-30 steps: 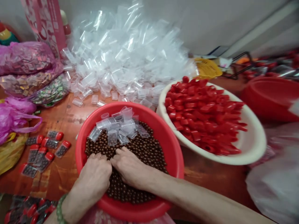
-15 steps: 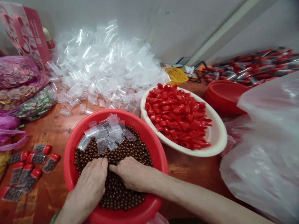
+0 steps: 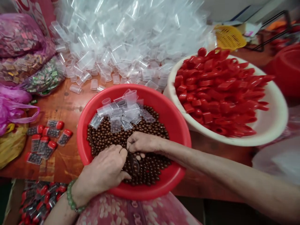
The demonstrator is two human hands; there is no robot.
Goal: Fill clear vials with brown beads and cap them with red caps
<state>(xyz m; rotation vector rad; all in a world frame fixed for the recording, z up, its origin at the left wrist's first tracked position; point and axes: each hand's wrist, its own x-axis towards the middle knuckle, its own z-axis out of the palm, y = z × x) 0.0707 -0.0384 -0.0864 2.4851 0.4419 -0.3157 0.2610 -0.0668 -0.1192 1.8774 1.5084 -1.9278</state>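
Both hands are inside a red basin (image 3: 181, 137) of small brown beads (image 3: 150, 175). My left hand (image 3: 107, 168) curls around a clear plastic container (image 3: 134, 165), whose rounded open end shows between the hands; the rest is hidden by fingers. Just to the right, my right hand (image 3: 144, 143) is closed with bent fingers against the container and beads; whatever is in its grasp is hidden. Several more clear containers (image 3: 115, 124) lie heaped on the beads at the basin's far side.
A white basin (image 3: 278, 125) of red caps (image 3: 217, 90) stands at the right. Behind is a large heap of clear containers (image 3: 131, 37). Filled, red-capped containers (image 3: 51, 132) lie at left, below purple bags (image 3: 18, 34). More filled ones (image 3: 42, 200) sit lower left. A yellow basket (image 3: 229, 37) is at the back.
The view has tilted down, so the basins appear higher and further right. My hands have come together, and a clear container now shows between them.
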